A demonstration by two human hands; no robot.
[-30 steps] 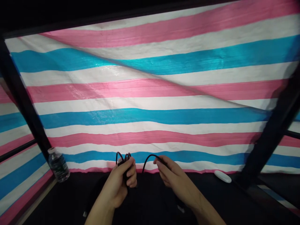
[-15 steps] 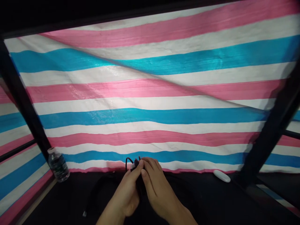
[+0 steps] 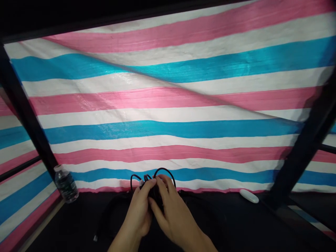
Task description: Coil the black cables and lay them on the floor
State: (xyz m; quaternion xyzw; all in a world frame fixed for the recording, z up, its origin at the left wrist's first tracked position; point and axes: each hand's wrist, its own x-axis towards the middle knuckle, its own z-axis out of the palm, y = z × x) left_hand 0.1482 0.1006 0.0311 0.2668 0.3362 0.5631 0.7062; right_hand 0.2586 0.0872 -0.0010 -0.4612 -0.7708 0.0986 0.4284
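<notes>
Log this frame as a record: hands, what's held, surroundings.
view: head camera
left hand: fingers closed around bunched black cable
right hand: against the left hand, at the cable; exact grip hidden
cable: loops rise above both hands
tabletop: black
far left: clear plastic bottle, white cap, beside a black post
right: white rounded object on the tabletop, type unclear
backdrop: pink, white and blue striped sheet
</notes>
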